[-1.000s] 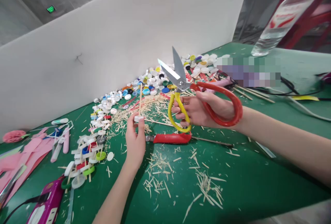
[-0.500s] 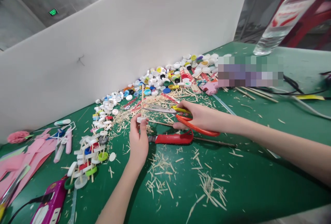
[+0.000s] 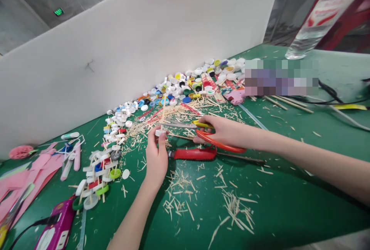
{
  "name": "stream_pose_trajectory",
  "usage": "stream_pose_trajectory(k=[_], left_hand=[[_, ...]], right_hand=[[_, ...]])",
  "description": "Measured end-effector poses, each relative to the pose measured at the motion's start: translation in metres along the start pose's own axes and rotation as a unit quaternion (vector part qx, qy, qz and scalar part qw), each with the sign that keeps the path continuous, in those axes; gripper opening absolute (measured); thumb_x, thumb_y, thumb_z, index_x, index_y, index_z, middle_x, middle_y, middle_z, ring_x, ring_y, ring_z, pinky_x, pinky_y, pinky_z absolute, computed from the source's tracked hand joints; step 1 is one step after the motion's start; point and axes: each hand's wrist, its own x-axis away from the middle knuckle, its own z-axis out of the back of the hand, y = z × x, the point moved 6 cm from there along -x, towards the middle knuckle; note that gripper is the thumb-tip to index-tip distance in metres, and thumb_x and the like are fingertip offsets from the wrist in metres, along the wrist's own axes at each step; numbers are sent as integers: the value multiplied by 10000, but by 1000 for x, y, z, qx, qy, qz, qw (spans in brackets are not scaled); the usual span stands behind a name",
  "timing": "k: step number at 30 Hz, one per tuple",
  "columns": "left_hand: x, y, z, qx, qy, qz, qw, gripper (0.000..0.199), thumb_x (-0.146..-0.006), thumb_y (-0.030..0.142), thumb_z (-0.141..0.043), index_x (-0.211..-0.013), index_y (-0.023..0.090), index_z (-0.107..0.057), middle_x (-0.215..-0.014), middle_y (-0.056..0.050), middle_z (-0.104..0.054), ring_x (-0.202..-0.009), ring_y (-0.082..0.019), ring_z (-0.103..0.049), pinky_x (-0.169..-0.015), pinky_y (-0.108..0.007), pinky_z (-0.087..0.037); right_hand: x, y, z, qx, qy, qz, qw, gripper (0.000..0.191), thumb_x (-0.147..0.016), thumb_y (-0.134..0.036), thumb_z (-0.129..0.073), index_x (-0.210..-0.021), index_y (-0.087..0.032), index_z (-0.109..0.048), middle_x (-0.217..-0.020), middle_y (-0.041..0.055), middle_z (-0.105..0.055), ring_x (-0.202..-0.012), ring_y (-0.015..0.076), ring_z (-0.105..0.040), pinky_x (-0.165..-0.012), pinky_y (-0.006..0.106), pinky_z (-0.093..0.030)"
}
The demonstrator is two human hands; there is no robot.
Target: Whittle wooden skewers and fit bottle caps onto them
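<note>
Near the middle, my left hand (image 3: 156, 157) pinches a white bottle cap (image 3: 160, 132) between thumb and fingers. A thin wooden stick (image 3: 164, 107) stands up from that cap. To the right, my right hand (image 3: 212, 128) is closed on the handles of orange and yellow scissors (image 3: 221, 144). Their blades (image 3: 180, 124) point left and reach the lower part of the stick, just above the cap. Below the scissors lies a red-handled tool (image 3: 193, 154) with a thin dark metal rod beside it.
Heaped colourful caps (image 3: 176, 88) line the white partition (image 3: 130, 42). Caps joined on sticks (image 3: 101, 173), pink paper (image 3: 34, 169) and a purple device (image 3: 58, 225) lie left. Wood shavings (image 3: 237, 207) litter the green table (image 3: 274, 203). A water bottle (image 3: 318, 22) stands back right.
My left hand and the cap have shifted slightly right, and the stick now leans a little to the right. The scissors stay nearly in place.
</note>
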Motion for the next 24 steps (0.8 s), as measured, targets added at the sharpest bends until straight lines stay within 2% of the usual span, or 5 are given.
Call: stream_pose_trajectory(k=[4,9,14,24], left_hand=[[3,2,-7,-15,-34,-21,999,440,-909,563,-377,-1144,215,-507,-1052,-69,-674,-890,-139,-619,-839,-305,-465],[5,5,-12,-21,-75,-36,996,408,-918,549,-365,-1099,214,-511,-1028,-53,-678,-882,-134,-614,-840,-296,-460],[6,6,-12,-32,-78,-38,996,399,-919,550,-353,-1037,212,-528,-1058,-60,-678,-896,-147,-616,-840,-307,-459],[8,7,-15,-24,-94,-43,994,361,-923,528,-372,-1045,219,-513,-1063,-47,-670,-946,-145,-614,-881,-308,-447]], right_hand=[[-1,2,-3,3,-14,6,1000,691,-672,-667,-631,-1171,-194,-573,-1084,76,-627,-861,197,-599,-728,310,-476],[2,-3,-3,-2,-23,-1,1000,768,-644,-668,-658,-1244,-200,-553,-1194,89,-589,-932,209,-595,-742,295,-479],[2,-5,-3,-19,-26,-7,999,759,-635,-672,-669,-1229,-214,-557,-1190,69,-590,-961,213,-588,-788,314,-484],[-1,-4,-4,-25,-21,12,999,772,-646,-706,-648,-1231,-213,-550,-1197,71,-586,-995,220,-586,-842,321,-482]])
